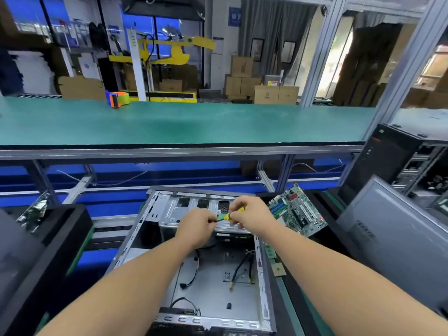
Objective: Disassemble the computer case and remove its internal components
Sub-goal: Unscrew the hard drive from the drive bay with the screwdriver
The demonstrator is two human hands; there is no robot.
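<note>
**Working a screwdriver over the open case**

My two hands meet above the computer case (208, 275), which lies open on the surface right under my arms. My right hand (249, 214) grips the yellow and green handle of a screwdriver (226, 216). My left hand (197, 227) pinches its thin dark shaft, just beside my right hand. The tip is hidden by my left fingers, so I cannot see what it touches.

I think I am at the metal drive cage (194, 209), just past my hands, getting the tool ready for a screw there. Next I need to put the tip on a screw, hold it straight, and turn.

The case looks mostly stripped. Below my wrists I count about three loose cable bundles (242, 265) on its floor. One green motherboard (298, 209) leans just to the right of my right hand, already out. One more black tower (397, 161) stands far off to the right. One tape dispenser (117, 99) sits well beyond my hands on the green bench.
</note>
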